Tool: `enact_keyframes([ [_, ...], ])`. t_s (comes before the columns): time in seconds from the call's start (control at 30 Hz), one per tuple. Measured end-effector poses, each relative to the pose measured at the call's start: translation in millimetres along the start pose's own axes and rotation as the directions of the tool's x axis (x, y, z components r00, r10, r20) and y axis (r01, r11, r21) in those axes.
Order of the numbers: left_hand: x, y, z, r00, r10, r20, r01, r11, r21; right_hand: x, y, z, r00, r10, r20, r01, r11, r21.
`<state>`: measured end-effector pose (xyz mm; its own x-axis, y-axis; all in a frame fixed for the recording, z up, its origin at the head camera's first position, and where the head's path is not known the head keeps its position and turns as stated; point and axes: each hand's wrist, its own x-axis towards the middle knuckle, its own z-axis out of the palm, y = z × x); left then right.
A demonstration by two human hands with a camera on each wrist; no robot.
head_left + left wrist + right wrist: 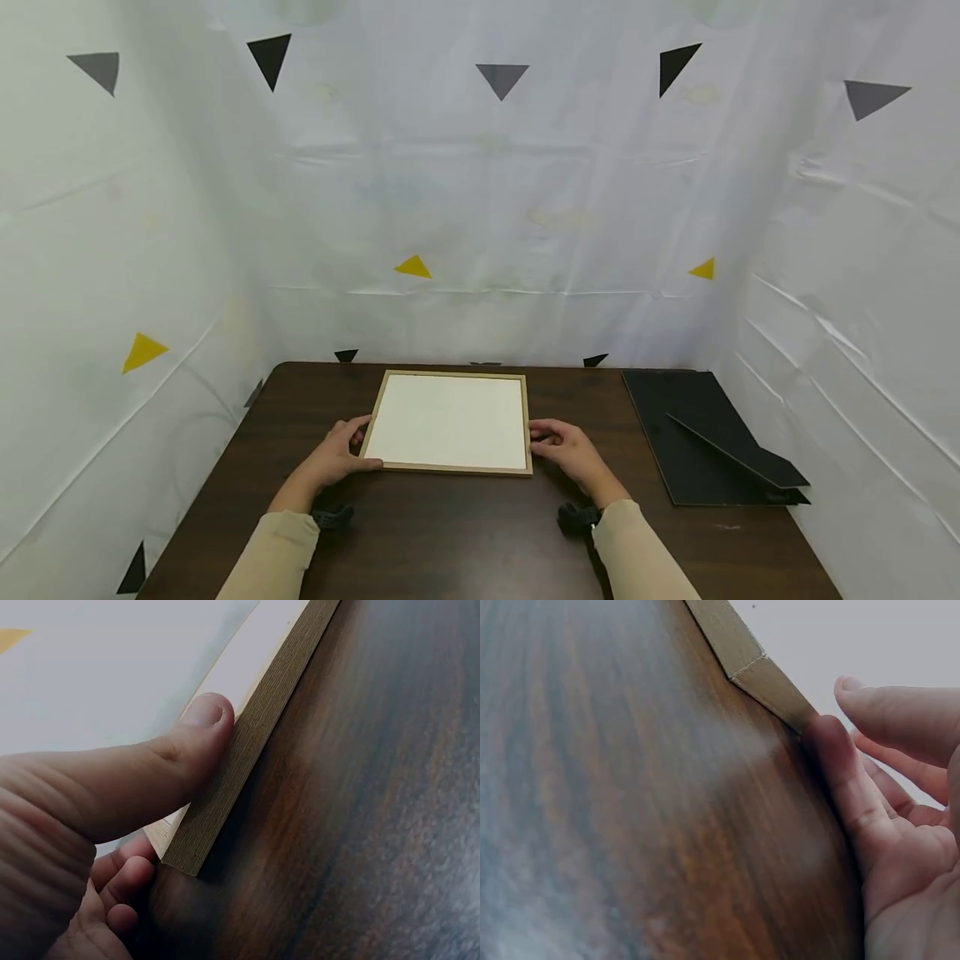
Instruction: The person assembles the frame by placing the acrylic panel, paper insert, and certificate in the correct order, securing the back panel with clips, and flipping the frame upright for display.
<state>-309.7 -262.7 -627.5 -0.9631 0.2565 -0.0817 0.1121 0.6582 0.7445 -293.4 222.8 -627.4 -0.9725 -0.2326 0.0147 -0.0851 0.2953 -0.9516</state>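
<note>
A light wooden picture frame (454, 469) with a white panel (448, 421) inside it lies on the dark wooden table (450, 542). My left hand (339, 454) grips its near left corner. The thumb (180, 750) presses on the near side's edge, while the other fingers (127, 877) curl in at the left side. At the right side is my right hand (567, 450), one fingertip (829, 739) right at the frame's outer side. The right thumb (900, 716) stays apart from the wood, with no grip around it.
A black backing board (675, 433) with a raised stand flap (738, 454) lies at the table's right side. White sheeting (495, 208) with printed triangles surrounds the table at the back and both sides.
</note>
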Motion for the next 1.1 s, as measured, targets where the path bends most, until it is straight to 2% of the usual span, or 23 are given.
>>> enact_keyframes([
  [0.13,-3.3,-1.8,3.1,1.0,0.012,0.006,-0.012,1.0,-0.008,-0.9,4,1,1.0,0.024,-0.014,-0.025,0.999,-0.026],
  [0.33,-12.7,-1.0,6.8,0.999,-0.011,0.045,0.013,1.0,-0.026,-12.7,9,5,1.0,0.025,-0.018,-0.026,0.998,-0.056],
  [0.5,-10.0,3.8,3.7,0.999,0.007,0.042,-0.006,1.0,-0.01,-18.2,3,5,0.998,0.027,-0.049,-0.028,0.999,-0.032],
  [0.6,-5.9,5.4,1.0,0.999,0.008,0.048,-0.009,1.0,0.011,-18.9,-1,2,0.999,0.047,-0.028,-0.047,0.999,0.008],
  [0.7,-1.6,8.3,-1.6,0.999,0.017,0.045,-0.018,1.0,0.021,-15.9,-3,-5,0.997,0.078,0.001,-0.077,0.989,0.125],
  [0.83,3.3,11.8,-1.4,0.999,0.026,0.039,-0.027,0.999,0.018,-12.9,-3,-17,0.994,0.104,0.028,-0.108,0.955,0.277],
  [0.93,5.5,12.1,2.1,0.999,0.024,0.042,-0.024,1.0,0.015,-20.1,-6,-26,0.994,0.101,0.032,-0.106,0.925,0.364],
  [1.1,7.8,13.0,6.6,0.998,0.031,0.047,-0.031,1.0,0.001,-47.9,-17,-50,0.992,0.119,-0.035,-0.079,0.824,0.561],
])
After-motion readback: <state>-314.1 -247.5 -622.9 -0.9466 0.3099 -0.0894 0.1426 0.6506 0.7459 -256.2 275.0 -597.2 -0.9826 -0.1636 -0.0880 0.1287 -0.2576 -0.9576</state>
